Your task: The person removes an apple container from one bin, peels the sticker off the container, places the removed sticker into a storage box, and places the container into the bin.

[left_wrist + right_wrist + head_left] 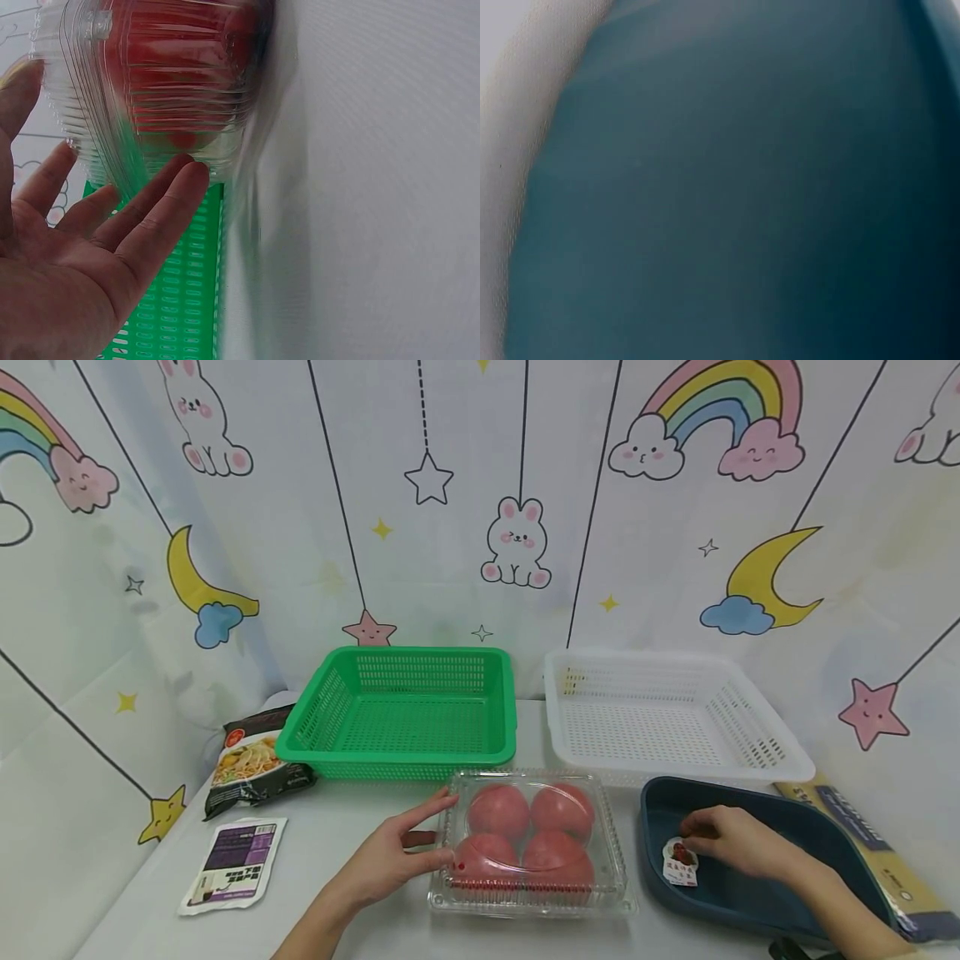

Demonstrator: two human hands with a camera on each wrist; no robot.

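Note:
A clear plastic box (626, 893) of several red tomatoes (558, 860) stands on the table in the head view. At its left side, my left hand (393, 852) touches the box with extended, spread fingers; the left wrist view shows the fingertips (196, 171) against the ribbed wall. My right hand (738, 839) is inside the dark blue basin (780, 893). Between its bent thumb and fingers it pinches the edge of a small white packet (680, 872) with a dark red picture. The right wrist view shows only the blurred basin (705, 187), without the hand.
Behind the box stand a green basket (397, 760) and a white basket (675, 760). To the left lie a black noodle packet (255, 764) and a white-and-purple pouch (236, 864). A yellow-and-blue package (892, 877) lies partly behind the basin, and a patterned curtain (450, 560) hangs behind.

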